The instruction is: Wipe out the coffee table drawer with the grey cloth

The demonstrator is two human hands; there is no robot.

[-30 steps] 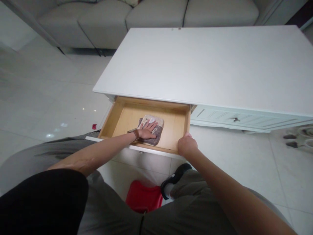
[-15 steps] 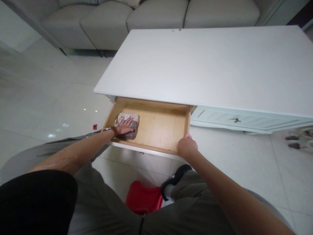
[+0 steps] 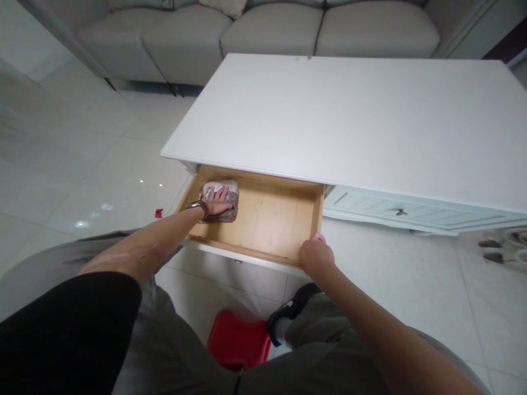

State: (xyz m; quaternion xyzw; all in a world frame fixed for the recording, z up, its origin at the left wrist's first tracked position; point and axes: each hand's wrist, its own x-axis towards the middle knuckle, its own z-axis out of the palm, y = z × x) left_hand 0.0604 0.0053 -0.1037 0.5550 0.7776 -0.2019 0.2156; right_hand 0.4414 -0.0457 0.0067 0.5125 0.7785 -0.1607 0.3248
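Note:
A pulled-out wooden drawer (image 3: 272, 216) projects from the near side of the white table (image 3: 329, 115). In its left part lies a folded cloth (image 3: 232, 192), patterned in beige and greyish brown. My left hand (image 3: 217, 206) rests flat on top of the cloth, fingers spread, and covers much of it. At the drawer's front right corner my right hand (image 3: 317, 253) is closed over the rim; part of the grip is hidden. A small knob (image 3: 237, 261) sits on the drawer's front.
Right of the open drawer, a closed drawer front (image 3: 428, 211) carries a metal knob. A grey sofa (image 3: 267, 33) stands behind the table. On the tiled floor are a red stool (image 3: 239, 337) between my legs and a red scrap (image 3: 158, 213) at left.
My left hand and the cloth under it have moved deeper into the drawer, away from its front. My right hand stays on the drawer corner. The view has shifted slightly.

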